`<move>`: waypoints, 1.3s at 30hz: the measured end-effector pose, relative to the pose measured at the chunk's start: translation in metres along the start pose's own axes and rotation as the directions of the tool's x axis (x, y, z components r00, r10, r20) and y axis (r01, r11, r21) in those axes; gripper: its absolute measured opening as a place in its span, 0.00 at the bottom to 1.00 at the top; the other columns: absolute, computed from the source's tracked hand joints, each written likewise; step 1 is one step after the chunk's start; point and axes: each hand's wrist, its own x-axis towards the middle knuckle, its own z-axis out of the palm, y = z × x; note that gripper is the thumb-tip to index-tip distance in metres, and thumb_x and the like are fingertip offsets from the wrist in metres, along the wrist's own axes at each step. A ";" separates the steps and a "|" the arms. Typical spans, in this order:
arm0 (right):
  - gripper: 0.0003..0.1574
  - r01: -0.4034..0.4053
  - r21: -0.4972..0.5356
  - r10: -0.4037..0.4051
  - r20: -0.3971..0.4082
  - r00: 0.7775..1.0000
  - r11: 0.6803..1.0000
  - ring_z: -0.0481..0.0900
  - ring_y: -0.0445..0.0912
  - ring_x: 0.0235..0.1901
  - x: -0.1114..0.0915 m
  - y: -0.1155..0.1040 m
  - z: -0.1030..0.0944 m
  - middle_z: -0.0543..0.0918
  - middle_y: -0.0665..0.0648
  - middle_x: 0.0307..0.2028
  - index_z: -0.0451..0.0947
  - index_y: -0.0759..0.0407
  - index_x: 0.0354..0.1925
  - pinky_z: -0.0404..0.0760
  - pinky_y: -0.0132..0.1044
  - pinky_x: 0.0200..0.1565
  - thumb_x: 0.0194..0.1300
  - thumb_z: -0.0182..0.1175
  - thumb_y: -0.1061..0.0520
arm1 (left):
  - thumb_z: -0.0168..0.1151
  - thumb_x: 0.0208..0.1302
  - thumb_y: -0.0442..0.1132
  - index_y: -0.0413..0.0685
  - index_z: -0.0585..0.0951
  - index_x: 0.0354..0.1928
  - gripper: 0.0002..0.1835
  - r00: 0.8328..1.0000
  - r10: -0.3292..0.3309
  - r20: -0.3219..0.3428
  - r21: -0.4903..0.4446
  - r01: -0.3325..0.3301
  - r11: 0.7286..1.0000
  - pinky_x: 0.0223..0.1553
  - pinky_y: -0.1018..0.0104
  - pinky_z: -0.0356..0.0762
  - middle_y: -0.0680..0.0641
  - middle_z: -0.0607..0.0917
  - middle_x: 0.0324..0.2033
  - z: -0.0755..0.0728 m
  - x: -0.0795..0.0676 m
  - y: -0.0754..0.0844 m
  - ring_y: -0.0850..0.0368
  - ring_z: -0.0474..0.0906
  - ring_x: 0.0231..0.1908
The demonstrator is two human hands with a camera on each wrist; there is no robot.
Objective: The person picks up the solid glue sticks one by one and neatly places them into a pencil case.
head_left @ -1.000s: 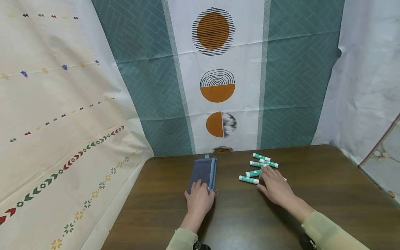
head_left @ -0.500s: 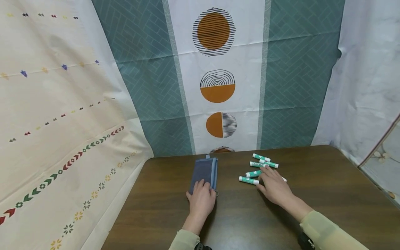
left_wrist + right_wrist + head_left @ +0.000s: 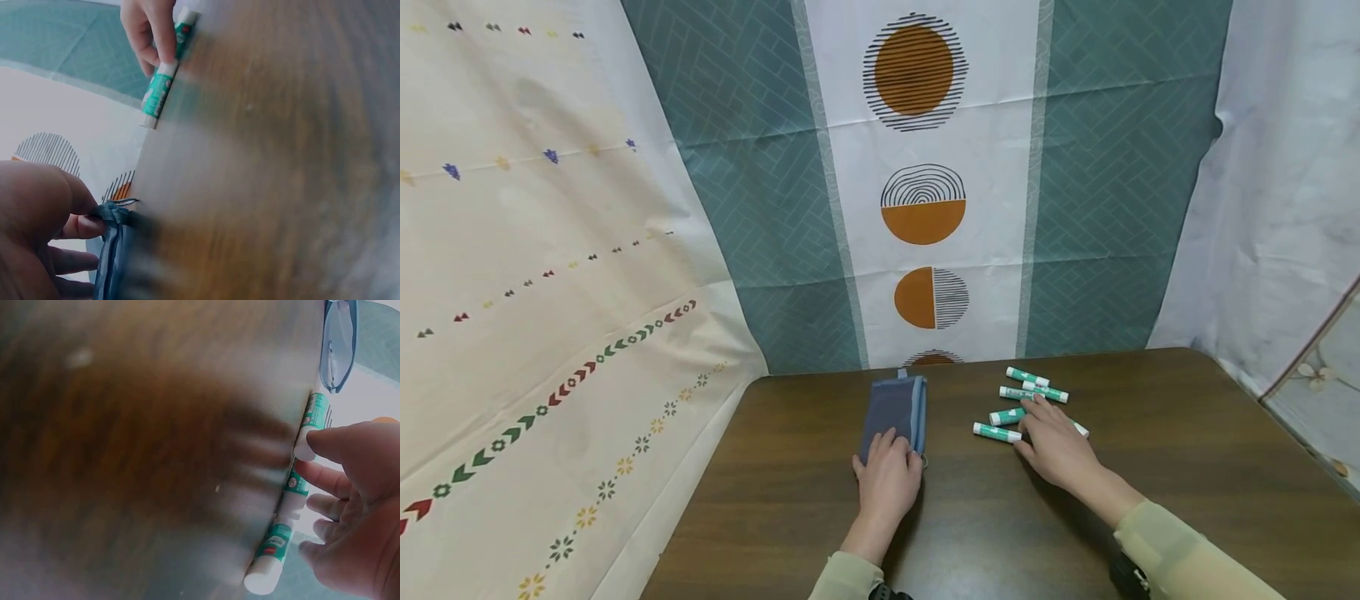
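Observation:
A flat blue zip pouch (image 3: 891, 408) lies on the table, left of the middle. My left hand (image 3: 887, 479) rests on its near end with fingers spread, and the thumb lies by the zip edge. In the left wrist view the thumb and fingers of the left hand (image 3: 37, 225) touch the pouch's zip corner (image 3: 112, 219). Several green-and-white glue sticks (image 3: 996, 432) lie loosely grouped on the right. My right hand (image 3: 1056, 442) is over the near ones and partly covers them. In the right wrist view its thumb overlaps a glue stick's white cap (image 3: 304, 444), with the fingers loosely bent.
The brown wooden table (image 3: 970, 517) has rounded far corners. A teal and white patterned cloth (image 3: 925, 250) hangs behind it. A cream embroidered cloth (image 3: 565, 333) hangs at the left and a white one (image 3: 1285, 208) at the right.
The pouch and my left hand have shifted slightly to the right and away from me. My right hand has barely moved, and the glue sticks look the same.

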 end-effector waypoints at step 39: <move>0.12 -0.001 0.082 0.005 -0.057 0.998 0.997 0.79 0.68 0.68 -0.005 -0.008 -0.006 0.82 0.70 0.67 0.80 0.52 0.37 0.84 0.55 0.46 0.70 0.76 0.56 | 0.67 0.68 0.35 0.56 0.80 0.26 0.12 0.989 -0.034 -0.143 -0.265 -0.005 0.964 0.69 0.14 0.57 0.40 0.87 0.65 0.006 -0.012 0.002 0.32 0.78 0.71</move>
